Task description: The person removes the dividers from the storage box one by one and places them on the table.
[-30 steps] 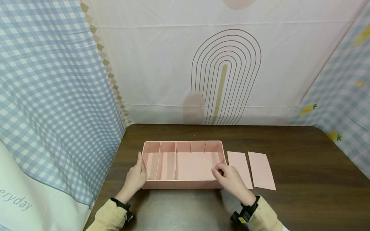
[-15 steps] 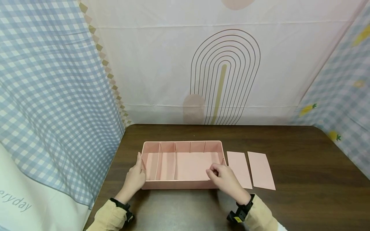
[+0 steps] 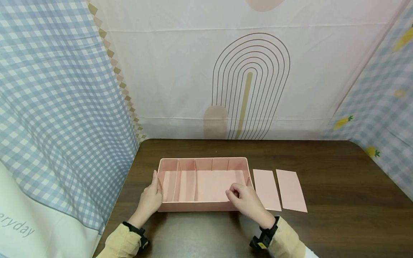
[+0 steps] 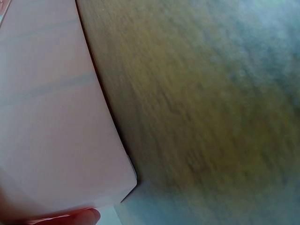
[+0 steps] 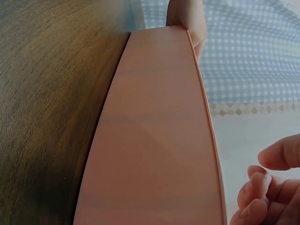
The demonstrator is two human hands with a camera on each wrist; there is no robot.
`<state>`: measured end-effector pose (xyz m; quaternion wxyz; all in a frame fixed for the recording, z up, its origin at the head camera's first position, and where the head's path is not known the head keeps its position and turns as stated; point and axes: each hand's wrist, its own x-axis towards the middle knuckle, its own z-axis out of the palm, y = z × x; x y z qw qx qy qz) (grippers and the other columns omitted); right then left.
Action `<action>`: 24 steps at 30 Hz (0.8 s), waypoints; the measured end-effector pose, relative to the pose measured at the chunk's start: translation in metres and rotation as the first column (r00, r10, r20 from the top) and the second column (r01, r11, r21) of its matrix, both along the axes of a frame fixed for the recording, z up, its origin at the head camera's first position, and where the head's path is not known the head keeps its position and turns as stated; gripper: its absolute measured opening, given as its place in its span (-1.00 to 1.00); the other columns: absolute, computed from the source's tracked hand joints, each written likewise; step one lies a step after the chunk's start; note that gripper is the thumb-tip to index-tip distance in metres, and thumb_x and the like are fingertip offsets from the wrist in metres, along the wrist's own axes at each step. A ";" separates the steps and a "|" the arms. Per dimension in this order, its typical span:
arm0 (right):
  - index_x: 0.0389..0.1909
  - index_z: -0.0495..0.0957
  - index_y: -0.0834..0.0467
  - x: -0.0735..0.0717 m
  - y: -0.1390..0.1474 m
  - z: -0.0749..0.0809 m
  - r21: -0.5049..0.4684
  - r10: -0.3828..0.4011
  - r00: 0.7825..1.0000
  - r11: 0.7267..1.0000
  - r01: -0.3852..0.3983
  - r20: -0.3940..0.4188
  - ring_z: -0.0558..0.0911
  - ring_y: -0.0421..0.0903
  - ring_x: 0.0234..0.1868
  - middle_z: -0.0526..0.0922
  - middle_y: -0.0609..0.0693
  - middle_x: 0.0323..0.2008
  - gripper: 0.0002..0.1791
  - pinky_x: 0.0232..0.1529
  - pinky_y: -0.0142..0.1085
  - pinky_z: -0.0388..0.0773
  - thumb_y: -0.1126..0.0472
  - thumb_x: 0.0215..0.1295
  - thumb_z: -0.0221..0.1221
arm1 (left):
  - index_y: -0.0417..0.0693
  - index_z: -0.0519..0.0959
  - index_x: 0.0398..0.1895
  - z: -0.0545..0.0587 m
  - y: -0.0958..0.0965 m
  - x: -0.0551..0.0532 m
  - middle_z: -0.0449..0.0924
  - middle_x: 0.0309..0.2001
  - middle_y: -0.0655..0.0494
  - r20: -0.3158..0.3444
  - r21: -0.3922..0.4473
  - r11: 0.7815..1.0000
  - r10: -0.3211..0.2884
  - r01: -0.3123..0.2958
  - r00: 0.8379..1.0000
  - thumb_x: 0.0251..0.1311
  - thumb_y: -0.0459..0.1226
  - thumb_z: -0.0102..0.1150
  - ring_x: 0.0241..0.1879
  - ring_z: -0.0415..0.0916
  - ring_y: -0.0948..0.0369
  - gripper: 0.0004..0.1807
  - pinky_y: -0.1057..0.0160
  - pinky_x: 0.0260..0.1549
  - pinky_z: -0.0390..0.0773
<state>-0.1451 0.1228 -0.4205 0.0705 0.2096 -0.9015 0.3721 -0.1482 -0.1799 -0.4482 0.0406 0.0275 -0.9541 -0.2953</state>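
A long pink organizer box (image 3: 203,206) lies on the dark table. Two upright dividers (image 3: 195,179) cross its left part, and thin vertical lines mark the back wall on the right. My left hand (image 3: 151,195) rests against the box's left end, fingers straight along the wall; one fingertip (image 4: 84,217) shows at the box's end in the left wrist view. Over the front right corner hovers my right hand (image 3: 246,200), its fingers loosely curled. In the right wrist view the thumb (image 5: 283,152) stands apart from the curled fingers (image 5: 255,190), with nothing between them.
Two flat pink panels (image 3: 267,190) lie side by side right of the box, the nearer one partly behind my right hand. The brown table (image 3: 338,190) ends at a white patterned cloth (image 3: 174,82). Blue checked cloth (image 3: 64,89) hangs at both sides.
My right hand has shifted left along the box's front right part, uncovering more of the nearer panel. The left hand, box and panels have stayed in place.
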 end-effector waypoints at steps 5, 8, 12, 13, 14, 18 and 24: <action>-0.76 0.31 0.01 0.001 -0.002 -0.001 -0.011 0.009 1.000 1.000 -0.009 -0.024 0.15 -0.40 -0.76 0.13 -0.31 -0.81 -0.70 0.20 0.20 -0.18 0.30 0.06 0.13 | -0.37 -0.13 0.32 -0.001 0.000 0.000 0.50 -0.48 -0.22 -0.016 -0.002 1.000 -0.002 0.002 1.000 0.24 -0.38 -0.31 -0.55 0.45 0.06 -0.41 0.06 -0.56 0.40; -0.76 0.32 0.01 0.001 -0.004 0.000 -0.005 0.006 1.000 1.000 -0.006 -0.025 0.15 -0.40 -0.76 0.13 -0.30 -0.81 -0.70 0.19 0.21 -0.16 0.29 0.06 0.13 | -0.37 -0.13 0.32 -0.001 0.000 0.000 0.50 -0.46 -0.24 -0.016 0.000 1.000 -0.001 0.001 1.000 0.23 -0.38 -0.30 -0.55 0.45 0.07 -0.40 0.06 -0.56 0.40; -0.75 0.33 0.00 0.001 -0.006 0.001 0.013 -0.002 1.000 1.000 0.003 -0.006 0.15 -0.40 -0.76 0.15 -0.29 -0.80 -0.71 -0.05 -0.21 0.34 0.27 0.07 0.13 | -0.36 -0.13 0.33 -0.001 0.000 0.000 0.51 -0.45 -0.24 -0.011 0.002 1.000 0.006 -0.006 1.000 0.21 -0.39 -0.28 -0.55 0.44 0.08 -0.38 0.07 -0.57 0.40; -0.75 0.33 0.00 0.001 -0.006 0.001 0.019 -0.007 1.000 1.000 0.007 0.000 0.15 -0.40 -0.75 0.15 -0.28 -0.80 -0.72 -0.23 -0.35 0.36 0.26 0.08 0.13 | -0.36 -0.13 0.33 -0.001 0.000 0.000 0.51 -0.46 -0.24 -0.009 0.002 1.000 0.007 -0.007 1.000 0.21 -0.39 -0.28 -0.55 0.44 0.08 -0.38 0.08 -0.57 0.40; -0.74 0.33 0.00 0.001 -0.007 0.001 0.024 -0.009 1.000 1.000 0.009 0.007 0.15 -0.40 -0.75 0.15 -0.28 -0.79 -0.72 -0.40 -0.44 0.31 0.25 0.08 0.12 | -0.36 -0.13 0.33 -0.001 0.000 0.000 0.51 -0.46 -0.24 -0.008 0.001 1.000 0.008 -0.008 1.000 0.21 -0.39 -0.28 -0.55 0.44 0.08 -0.38 0.07 -0.56 0.40; -0.75 0.32 0.00 0.001 -0.010 0.001 0.026 -0.008 1.000 1.000 0.008 0.018 0.15 -0.39 -0.75 0.16 -0.27 -0.79 -0.72 -0.58 -0.51 0.13 0.24 0.09 0.12 | -0.37 -0.13 0.32 -0.001 0.000 0.000 0.51 -0.42 -0.27 -0.011 -0.004 1.000 0.005 -0.005 1.000 0.22 -0.39 -0.29 -0.50 0.48 0.02 -0.39 0.03 -0.52 0.42; -0.74 0.33 0.03 0.003 -0.015 0.003 0.004 0.025 0.999 1.000 -0.026 0.045 0.17 -0.38 -0.74 0.17 -0.25 -0.79 -0.72 -0.63 -0.51 0.14 0.24 0.11 0.10 | -0.37 -0.13 0.32 -0.001 0.000 0.000 0.51 -0.45 -0.25 -0.003 0.001 1.000 0.005 -0.005 1.000 0.23 -0.38 -0.30 -0.50 0.47 0.03 -0.40 0.03 -0.51 0.41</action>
